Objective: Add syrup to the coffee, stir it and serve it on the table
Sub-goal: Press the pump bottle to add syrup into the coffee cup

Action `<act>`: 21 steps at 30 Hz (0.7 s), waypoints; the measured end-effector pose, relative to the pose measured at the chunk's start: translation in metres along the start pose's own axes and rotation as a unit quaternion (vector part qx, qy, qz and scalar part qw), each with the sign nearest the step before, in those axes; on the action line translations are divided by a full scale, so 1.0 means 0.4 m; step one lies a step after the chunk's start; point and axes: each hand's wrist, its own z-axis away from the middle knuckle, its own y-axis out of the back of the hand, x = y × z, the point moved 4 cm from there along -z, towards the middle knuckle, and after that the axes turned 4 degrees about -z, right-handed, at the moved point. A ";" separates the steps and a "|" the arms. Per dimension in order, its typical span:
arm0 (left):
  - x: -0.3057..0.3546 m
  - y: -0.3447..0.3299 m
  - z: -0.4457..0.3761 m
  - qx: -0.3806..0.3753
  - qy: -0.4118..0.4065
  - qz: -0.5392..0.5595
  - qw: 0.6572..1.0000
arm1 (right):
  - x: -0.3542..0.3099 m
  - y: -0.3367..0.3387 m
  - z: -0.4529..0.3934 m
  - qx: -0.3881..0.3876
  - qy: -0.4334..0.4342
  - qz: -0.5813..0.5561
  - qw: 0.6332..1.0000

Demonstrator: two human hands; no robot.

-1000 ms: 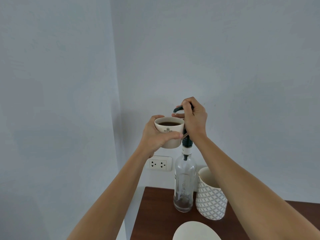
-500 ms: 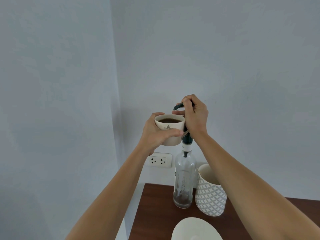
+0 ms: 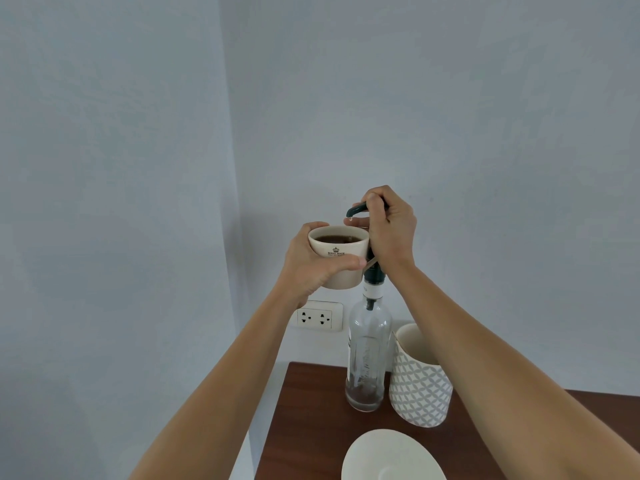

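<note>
Cup [image 3: 341,252] lowered, left grip [image 3: 313,263], under pump spout [image 3: 353,211]

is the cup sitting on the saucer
No, the left hand holds the cup up in the air beside the pump of the bottle, well above the saucer on the table.

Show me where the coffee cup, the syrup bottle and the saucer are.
coffee cup [image 3: 337,252]: head view, on its front wall at the logo.
syrup bottle [image 3: 367,358]: head view, on its clear glass body.
saucer [image 3: 391,457]: head view, on its white upper surface.
</note>
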 end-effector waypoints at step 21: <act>0.009 -0.001 -0.001 -0.009 -0.002 -0.001 1.000 | -0.011 -0.001 0.003 -0.020 -0.004 -0.016 1.000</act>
